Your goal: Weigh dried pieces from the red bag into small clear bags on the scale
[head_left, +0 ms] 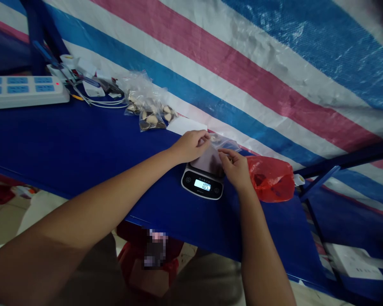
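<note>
A kitchen scale (202, 183) sits on the blue table, its lit display seeming to read 10.5. Just behind its plate lies a clear plastic bag (226, 143) with a small pale piece in it. My left hand (191, 146) reaches over the plate's left side, fingers closed at the bag's left edge. On the other side, my right hand (235, 167) is closed with thumb and finger pinched at the bag's near edge. The fingertips partly hide where each grips the plastic.
Filled clear bags of pale and brown slices (151, 119) lie at the back, beside a white sheet (187, 126). A red plastic bag (271, 178) stands right of my right hand. Cables and a power strip (25, 91) lie left. A striped tarp (242, 63) rises behind the table.
</note>
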`<state>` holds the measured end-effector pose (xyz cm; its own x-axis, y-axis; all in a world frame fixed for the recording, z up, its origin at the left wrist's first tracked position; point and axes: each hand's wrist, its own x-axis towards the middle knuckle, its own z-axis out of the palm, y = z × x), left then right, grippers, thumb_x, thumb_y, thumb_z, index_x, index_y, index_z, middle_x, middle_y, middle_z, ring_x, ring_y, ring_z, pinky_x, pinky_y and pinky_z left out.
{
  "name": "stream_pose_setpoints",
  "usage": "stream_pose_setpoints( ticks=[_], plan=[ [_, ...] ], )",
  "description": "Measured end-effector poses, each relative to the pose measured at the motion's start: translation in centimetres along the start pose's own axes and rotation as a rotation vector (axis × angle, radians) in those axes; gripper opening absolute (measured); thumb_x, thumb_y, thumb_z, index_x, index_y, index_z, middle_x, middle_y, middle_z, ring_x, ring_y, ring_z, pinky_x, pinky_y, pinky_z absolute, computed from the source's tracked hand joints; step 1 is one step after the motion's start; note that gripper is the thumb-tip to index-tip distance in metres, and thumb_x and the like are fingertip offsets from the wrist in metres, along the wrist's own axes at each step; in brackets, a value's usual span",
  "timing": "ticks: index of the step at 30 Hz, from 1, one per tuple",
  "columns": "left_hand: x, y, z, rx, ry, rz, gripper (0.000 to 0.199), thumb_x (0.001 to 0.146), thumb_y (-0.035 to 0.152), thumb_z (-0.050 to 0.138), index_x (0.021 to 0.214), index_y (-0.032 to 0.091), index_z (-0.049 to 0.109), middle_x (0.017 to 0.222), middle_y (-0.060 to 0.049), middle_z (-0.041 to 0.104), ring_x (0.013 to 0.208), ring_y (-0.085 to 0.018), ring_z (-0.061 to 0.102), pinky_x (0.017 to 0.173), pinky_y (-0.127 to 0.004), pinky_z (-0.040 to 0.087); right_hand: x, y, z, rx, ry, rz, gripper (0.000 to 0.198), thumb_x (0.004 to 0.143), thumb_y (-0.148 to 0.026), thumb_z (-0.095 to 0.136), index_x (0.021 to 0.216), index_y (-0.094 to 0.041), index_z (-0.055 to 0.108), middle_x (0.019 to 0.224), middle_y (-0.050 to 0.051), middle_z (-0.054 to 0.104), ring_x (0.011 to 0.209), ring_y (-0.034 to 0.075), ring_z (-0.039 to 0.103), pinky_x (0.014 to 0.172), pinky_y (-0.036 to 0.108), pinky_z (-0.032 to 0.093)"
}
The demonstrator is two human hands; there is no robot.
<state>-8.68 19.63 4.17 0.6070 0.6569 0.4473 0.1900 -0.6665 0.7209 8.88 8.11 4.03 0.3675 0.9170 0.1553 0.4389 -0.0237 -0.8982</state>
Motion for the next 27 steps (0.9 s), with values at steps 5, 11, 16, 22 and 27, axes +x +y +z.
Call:
stream_pose_setpoints(
  ticks=[5, 11, 16, 22, 27],
  plan=[
    [-0.3, 1.8, 1.3, 0.087, 0.011, 0.067, 0.034, 0.092, 0.038, 0.058, 0.117, 0.017, 0.066, 0.089, -0.006, 0.072, 0.082, -0.02, 0.065, 0.078, -0.035, 0.05, -0.6, -1.0, -0.2, -0.074, -0.086, -0.077, 0.034, 0.088, -0.031, 0.062, 0.119, -0.023, 0.075, 0.058, -0.005, 0.054, 0.048, 0.009, 0.041, 0.046, 0.023, 0.034],
    [-0.2, 2.3, 1.8, 0.217, 0.043, 0.062, 0.013, 0.087, 0.022, 0.054, 0.08, 0.02, 0.064, 0.077, -0.003, 0.068, 0.071, -0.018, 0.061, 0.071, -0.034, 0.048, -0.6, -1.2, 0.0, -0.045, -0.055, -0.041, 0.031, 0.086, -0.03, 0.065, 0.114, -0.021, 0.076, 0.058, -0.004, 0.055, 0.048, 0.01, 0.044, 0.046, 0.023, 0.033],
    [-0.5, 2.8, 1.9, 0.206, 0.11, 0.125, 0.015, 0.091, 0.021, 0.051, 0.084, 0.019, 0.064, 0.081, -0.004, 0.069, 0.073, -0.016, 0.062, 0.071, -0.032, 0.049, -0.4, -2.2, 0.6, 0.282, 0.079, 0.145, 0.021, 0.085, -0.035, 0.069, 0.099, -0.02, 0.072, 0.058, -0.005, 0.049, 0.044, 0.008, 0.038, 0.039, 0.021, 0.026],
    [-1.2, 4.6, 3.2, 0.367, -0.032, 0.47, 0.029, 0.101, 0.019, 0.039, 0.105, 0.016, 0.068, 0.104, -0.011, 0.072, 0.1, -0.021, 0.068, 0.089, -0.035, 0.055, 0.3, -2.5, -0.6, 0.769, 0.081, 0.343, 0.025, 0.075, -0.025, 0.075, 0.069, -0.021, 0.052, 0.064, -0.007, 0.039, 0.047, 0.003, 0.023, 0.033, 0.013, 0.017],
    [-1.2, 5.1, 3.7, 0.424, -0.088, 0.574, 0.034, 0.104, 0.017, 0.036, 0.107, 0.017, 0.069, 0.105, -0.01, 0.073, 0.101, -0.021, 0.067, 0.095, -0.037, 0.055, 0.7, -1.6, -0.9, 0.764, 0.081, 0.335, 0.016, 0.082, -0.031, 0.073, 0.086, -0.02, 0.063, 0.068, -0.006, 0.047, 0.053, 0.005, 0.039, 0.045, 0.012, 0.04]
  ],
)
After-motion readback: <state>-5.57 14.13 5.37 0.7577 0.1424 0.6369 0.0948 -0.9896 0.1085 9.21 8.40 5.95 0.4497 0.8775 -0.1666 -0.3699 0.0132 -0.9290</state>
